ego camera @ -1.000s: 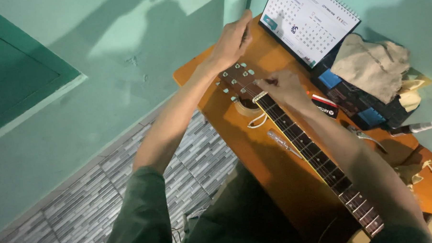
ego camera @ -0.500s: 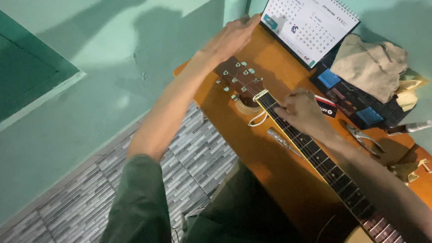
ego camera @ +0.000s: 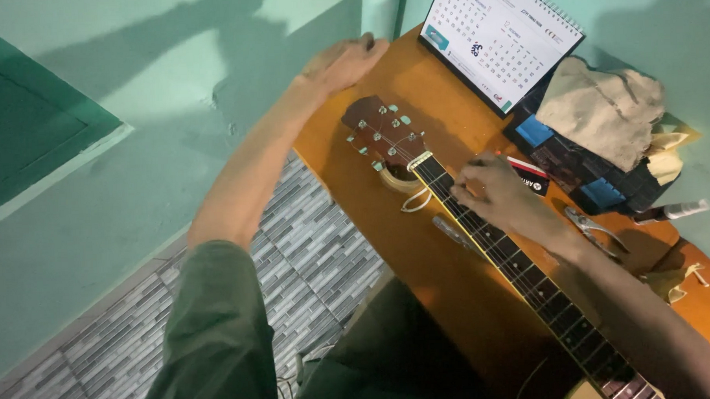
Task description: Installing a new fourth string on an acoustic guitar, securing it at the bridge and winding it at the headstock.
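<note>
Head view. Brown wooden acoustic guitar: lies flat on the orange wooden table, headstock toward the wall.

Right hand: on the fretboard just below the nut, grip pinched on the thin strings.

Left hand: beyond the headstock, fingers apart, holding nothing.

White desk calendar: behind the headstock.

Handling: likely light, rigid, fragile; best held by the neck.

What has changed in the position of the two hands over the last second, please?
The left hand left the brown guitar headstock and lifted away toward the far edge of the orange wooden table. The right hand slid from the nut down the dark fretboard. Guitar and white desk calendar stayed put.
</note>
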